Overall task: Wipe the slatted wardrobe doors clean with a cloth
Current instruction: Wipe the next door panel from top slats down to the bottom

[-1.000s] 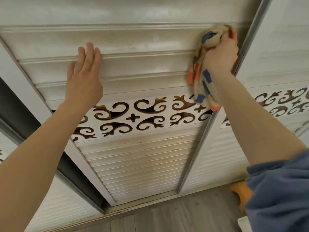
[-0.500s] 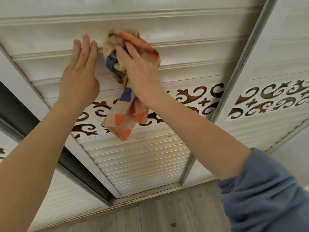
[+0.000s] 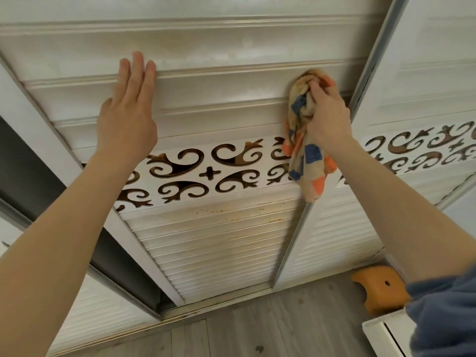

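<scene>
Gripping the cloth (image 3: 309, 161) in our right hand (image 3: 327, 117), we needed long rubs along each slat (image 3: 219, 90), open left hand (image 3: 126, 122) steadying the door (image 3: 206, 248).

Your left hand (image 3: 126, 119) and your right hand (image 3: 327, 117) are both bare. Your left forearm (image 3: 64, 228) is uncovered along the whole length that shows, from the wrist to the lower left corner of the view. Your right forearm (image 3: 401, 202) is uncovered from the wrist to a point close to the elbow, where a sleeve (image 3: 443, 313) begins. The sleeve is a muted slate blue, of a soft, thick, matt fabric with a slightly fuzzy surface. Its edge is bunched into rounded folds around the arm, and the fabric below it lies in loose creases, filling the lower right corner of the view.
</scene>
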